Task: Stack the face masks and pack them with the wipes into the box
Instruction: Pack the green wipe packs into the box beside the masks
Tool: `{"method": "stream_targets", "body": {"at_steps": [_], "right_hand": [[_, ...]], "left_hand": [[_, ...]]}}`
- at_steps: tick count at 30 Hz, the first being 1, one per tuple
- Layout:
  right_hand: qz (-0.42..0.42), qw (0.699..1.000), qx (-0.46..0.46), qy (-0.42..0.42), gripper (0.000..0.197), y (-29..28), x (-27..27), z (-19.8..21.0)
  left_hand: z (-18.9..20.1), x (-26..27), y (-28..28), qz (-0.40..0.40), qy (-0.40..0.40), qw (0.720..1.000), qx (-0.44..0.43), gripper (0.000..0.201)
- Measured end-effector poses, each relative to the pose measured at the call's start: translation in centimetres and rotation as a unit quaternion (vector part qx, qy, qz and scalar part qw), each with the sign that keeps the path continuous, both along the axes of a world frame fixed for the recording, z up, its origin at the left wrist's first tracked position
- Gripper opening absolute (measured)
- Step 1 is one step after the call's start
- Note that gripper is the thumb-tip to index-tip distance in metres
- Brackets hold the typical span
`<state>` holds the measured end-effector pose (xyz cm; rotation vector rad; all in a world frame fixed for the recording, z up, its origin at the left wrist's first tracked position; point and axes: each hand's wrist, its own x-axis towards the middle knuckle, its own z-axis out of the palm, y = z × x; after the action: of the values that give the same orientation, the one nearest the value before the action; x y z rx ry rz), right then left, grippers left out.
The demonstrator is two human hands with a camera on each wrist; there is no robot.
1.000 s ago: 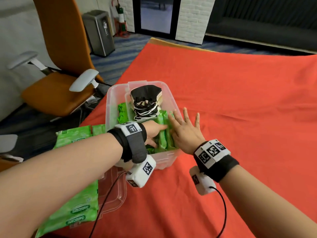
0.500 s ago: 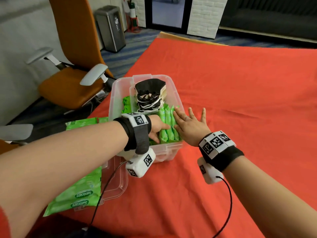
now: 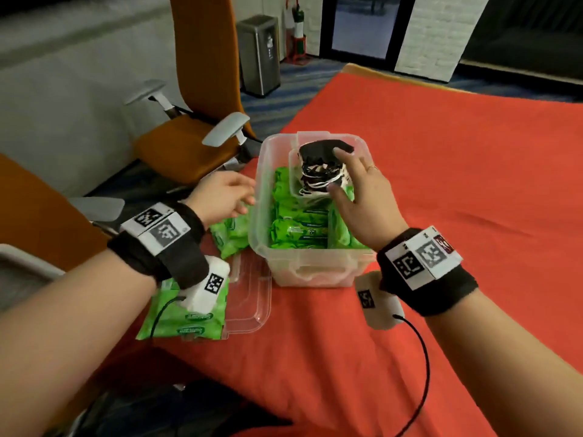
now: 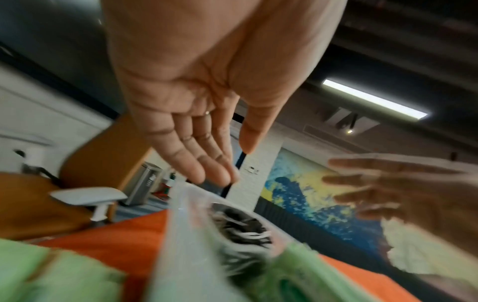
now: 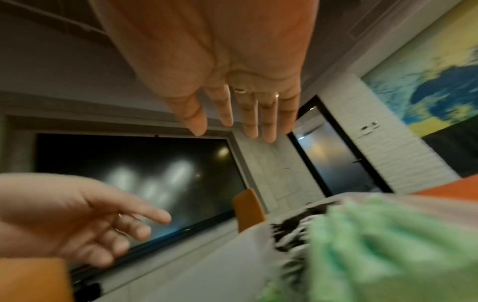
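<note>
A clear plastic box (image 3: 285,269) sits on the red cloth. Inside it lie green wipe packs (image 3: 299,231) and, at the far end, a stack of black and white face masks (image 3: 318,171) in a small clear tray. My right hand (image 3: 356,190) hovers over the box's right side with fingers spread, holding nothing. My left hand (image 3: 227,197) hangs just left of the box, fingers relaxed and empty. The left wrist view shows my left hand (image 4: 207,159) open above the box wall (image 4: 178,235). In the right wrist view my right hand (image 5: 240,122) is open above the wipes (image 5: 388,245).
More green wipe packs (image 3: 189,313) and the clear lid (image 3: 249,298) lie left of the box at the table edge. An orange office chair (image 3: 195,121) stands beyond that edge. Red cloth (image 3: 457,159) stretches bare to the right.
Both hands have lifted out of the box. The left hand has drawn back to the left of it, and the right hand has risen above the masks and wipes.
</note>
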<state>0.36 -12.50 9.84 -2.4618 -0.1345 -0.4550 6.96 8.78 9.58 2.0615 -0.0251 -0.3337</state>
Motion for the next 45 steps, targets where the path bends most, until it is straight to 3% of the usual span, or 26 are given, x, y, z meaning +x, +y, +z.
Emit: {"method": "stream_targets", "body": {"at_steps": [3,5,7,10,14,17,21,23,25,28,30,32,34,36,39,42,43,45], "right_hand": [[0.107,0.994,-0.021,-0.025,0.034,5.6,-0.5,-0.3],[0.173,0.983,-0.053,0.038,0.031,9.3,-0.2,-2.1],[0.239,0.956,-0.114,0.129,0.036,12.9,0.2,-4.8],[0.305,0.891,-0.221,0.254,0.049,17.2,0.6,-9.5],[0.313,0.836,-0.311,0.328,0.082,20.6,0.6,-14.3],[0.287,0.834,-0.357,0.308,0.102,22.1,0.5,-15.9],[0.267,0.846,-0.332,0.322,0.096,22.6,1.0,-16.0],[0.263,0.851,-0.296,0.345,0.088,22.1,1.3,-15.5],[0.241,0.879,-0.212,0.354,0.067,21.6,1.7,-14.4],[0.149,0.923,0.029,0.353,0.039,21.5,3.3,-12.2],[0.119,0.886,0.254,0.37,0.028,22.3,4.2,-10.7],[0.116,0.841,0.373,0.375,0.025,23.5,4.8,-9.5],[0.115,0.862,0.331,0.366,0.019,24.6,5.4,-9.0],[0.086,0.905,0.245,0.337,0.023,25.4,6.5,-10.0],[0.026,0.937,0.064,0.342,0.041,26.2,8.6,-13.3],[0.034,0.898,-0.126,0.42,0.066,27.5,9.2,-16.1],[0.033,0.886,-0.159,0.435,0.077,27.9,9.1,-16.6],[0.023,0.879,-0.18,0.441,0.091,28.5,8.9,-17.2]], "left_hand": [[-3.9,-0.6,6.9,0.061,-0.033,0.99,0.12,0.018],[-7.3,-1.4,10.5,0.065,-0.013,0.978,0.2,0.019],[-10.3,-2.5,13.0,0.055,0.027,0.963,0.263,0.025],[-14.3,-3.8,15.4,0.031,0.074,0.945,0.316,0.041],[-17.3,-4.1,16.9,0.072,0.095,0.954,0.274,0.056],[-17.8,-3.6,17.5,0.075,0.089,0.961,0.25,0.056],[-17.3,-2.9,17.7,0.069,0.135,0.979,0.137,0.042],[-16.9,-2.7,17.9,0.078,0.166,0.982,0.053,0.033],[-16.3,-2.4,18.5,0.088,0.165,0.982,-0.017,0.032],[-14.8,-2.3,19.1,0.109,0.149,0.977,-0.107,0.041],[-14.0,-2.2,19.0,0.114,0.17,0.958,-0.201,0.044],[-13.5,-2.3,18.5,0.126,0.175,0.924,-0.315,0.047],[-13.2,-2.1,18.2,0.156,0.128,0.913,-0.354,0.045],[-13.2,-1.7,18.7,0.209,0.075,0.924,-0.312,0.039],[-14.7,-0.7,21.1,0.261,0.04,0.926,-0.271,0.064],[-15.5,-0.8,23.3,0.247,0.003,0.951,-0.183,0.101],[-15.6,-0.8,23.8,0.237,-0.011,0.959,-0.156,0.1],[-16.0,-0.9,24.5,0.223,-0.03,0.966,-0.123,0.08]]}}
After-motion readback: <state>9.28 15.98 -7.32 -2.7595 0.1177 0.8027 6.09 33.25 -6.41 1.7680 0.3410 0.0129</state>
